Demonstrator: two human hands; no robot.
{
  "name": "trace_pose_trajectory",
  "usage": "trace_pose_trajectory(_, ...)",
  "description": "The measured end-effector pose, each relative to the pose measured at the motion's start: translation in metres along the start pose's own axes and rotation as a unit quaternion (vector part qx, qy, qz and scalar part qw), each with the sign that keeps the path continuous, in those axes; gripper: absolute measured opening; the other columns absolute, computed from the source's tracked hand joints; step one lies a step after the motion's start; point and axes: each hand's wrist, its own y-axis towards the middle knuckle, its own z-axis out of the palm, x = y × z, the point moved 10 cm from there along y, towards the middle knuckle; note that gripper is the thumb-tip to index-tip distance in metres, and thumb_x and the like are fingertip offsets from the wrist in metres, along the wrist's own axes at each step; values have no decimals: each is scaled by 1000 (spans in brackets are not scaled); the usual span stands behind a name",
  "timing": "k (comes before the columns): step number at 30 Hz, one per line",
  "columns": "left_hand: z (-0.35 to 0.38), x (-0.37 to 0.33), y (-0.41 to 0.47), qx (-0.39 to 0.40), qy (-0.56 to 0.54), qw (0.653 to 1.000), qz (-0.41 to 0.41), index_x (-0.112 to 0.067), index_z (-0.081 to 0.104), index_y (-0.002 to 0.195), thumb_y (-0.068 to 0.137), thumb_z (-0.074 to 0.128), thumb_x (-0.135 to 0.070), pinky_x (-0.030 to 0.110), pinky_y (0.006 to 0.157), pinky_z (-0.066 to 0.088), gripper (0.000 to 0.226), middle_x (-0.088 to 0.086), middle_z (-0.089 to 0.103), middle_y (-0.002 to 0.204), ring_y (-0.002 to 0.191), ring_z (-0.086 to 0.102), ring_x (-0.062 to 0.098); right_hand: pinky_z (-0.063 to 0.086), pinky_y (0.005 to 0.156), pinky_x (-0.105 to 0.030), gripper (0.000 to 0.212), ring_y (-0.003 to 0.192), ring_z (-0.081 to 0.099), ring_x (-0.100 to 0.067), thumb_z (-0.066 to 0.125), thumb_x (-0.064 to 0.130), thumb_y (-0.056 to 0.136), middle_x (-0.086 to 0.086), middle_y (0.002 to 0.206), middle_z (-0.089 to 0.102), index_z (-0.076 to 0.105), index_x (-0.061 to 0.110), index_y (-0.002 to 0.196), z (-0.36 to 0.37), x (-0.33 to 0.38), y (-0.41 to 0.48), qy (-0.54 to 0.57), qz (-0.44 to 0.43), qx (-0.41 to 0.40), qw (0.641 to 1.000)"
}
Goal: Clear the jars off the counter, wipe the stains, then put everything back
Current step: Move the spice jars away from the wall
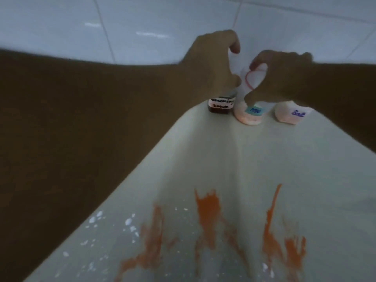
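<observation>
Three jars stand at the back of the white counter, against the tiled wall. A dark jar with a white handwritten label is on the left. The pale MSG jar with a teal label is in the middle, its white lid ringed in red. The Salt jar is on the right, its top hidden by my right arm. My left hand arches over the dark jar with finger and thumb apart. My right hand grips the MSG jar, thumb on its side and fingers over the lid.
Orange-red smears streak the near part of the counter, with white specks scattered to their left. The white tiled wall rises right behind the jars. My left forearm covers the left side of the view.
</observation>
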Motion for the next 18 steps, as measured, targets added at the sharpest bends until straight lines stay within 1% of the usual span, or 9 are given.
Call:
trace_pose_trajectory(2, -28, 13, -19, -21, -5, 1000, -8, -25, 60, 119, 74, 81, -39, 5, 64, 35, 52, -14, 52, 108, 98, 51, 5, 47, 96, -53, 62, 116, 47, -39, 78, 55, 71, -10, 118, 50, 47, 37, 121, 1, 23, -3, 14, -17, 6, 1000)
trace_pose_trajectory(4, -72, 32, -46, -53, -9, 998, -23, -27, 61, 117, 74, 80, -40, 1, 64, 37, 50, -21, 48, 95, 87, 51, 0, 49, 94, -53, 66, 114, 52, -40, 80, 56, 64, -9, 120, 53, 50, 38, 120, 2, 63, -13, 32, -46, -1, 998)
trace_pose_trajectory(6, -124, 60, -80, -78, 1, 996, -49, -30, 61, 113, 72, 81, -42, -3, 64, 36, 47, -25, 45, 85, 76, 48, -6, 55, 82, -49, 78, 103, 58, -37, 77, 63, 45, -12, 116, 55, 51, 41, 115, 8, 118, -33, 78, -93, -7, 993)
trace_pose_trajectory(8, -179, 96, -122, -88, 31, 992, -85, -35, 61, 109, 69, 81, -45, -3, 60, 35, 46, -25, 47, 84, 71, 48, -9, 57, 74, -44, 85, 95, 62, -34, 72, 69, 34, -12, 112, 57, 51, 44, 112, 20, 181, -60, 105, -143, 0, 984)
trace_pose_trajectory(10, -235, 134, -169, -104, 61, 985, -126, -38, 64, 106, 66, 80, -47, 1, 54, 36, 44, -22, 54, 84, 68, 53, -7, 57, 77, -46, 88, 96, 61, -33, 68, 70, 29, -11, 110, 57, 50, 46, 112, 35, 249, -87, 135, -194, 10, 972)
trace_pose_trajectory(12, -291, 171, -219, -133, 92, 972, -171, -40, 67, 104, 64, 80, -50, 4, 54, 37, 43, -19, 59, 79, 64, 56, -5, 55, 81, -43, 85, 97, 58, -32, 69, 65, 30, -9, 107, 55, 52, 43, 111, 52, 316, -118, 166, -239, 13, 957)
trace_pose_trajectory(14, -335, 204, -267, -153, 116, 958, -211, -40, 68, 105, 63, 79, -53, 6, 55, 40, 45, -17, 62, 76, 63, 57, -6, 49, 77, -35, 78, 99, 53, -27, 77, 58, 36, -3, 107, 49, 53, 43, 109, 72, 372, -147, 187, -277, 21, 942)
trace_pose_trajectory(16, -368, 232, -306, -158, 129, 949, -240, -40, 67, 106, 62, 77, -57, 11, 61, 46, 48, -17, 65, 80, 68, 60, -5, 42, 72, -32, 73, 102, 46, -19, 85, 51, 45, 4, 108, 41, 51, 45, 109, 94, 417, -171, 191, -310, 37, 931)
trace_pose_trajectory(18, -392, 255, -332, -163, 138, 944, -253, -38, 68, 107, 63, 77, -56, 18, 65, 52, 48, -18, 67, 85, 75, 62, -2, 39, 67, -25, 73, 104, 40, -14, 88, 50, 50, 7, 110, 36, 48, 47, 112, 114, 454, -186, 180, -336, 43, 923)
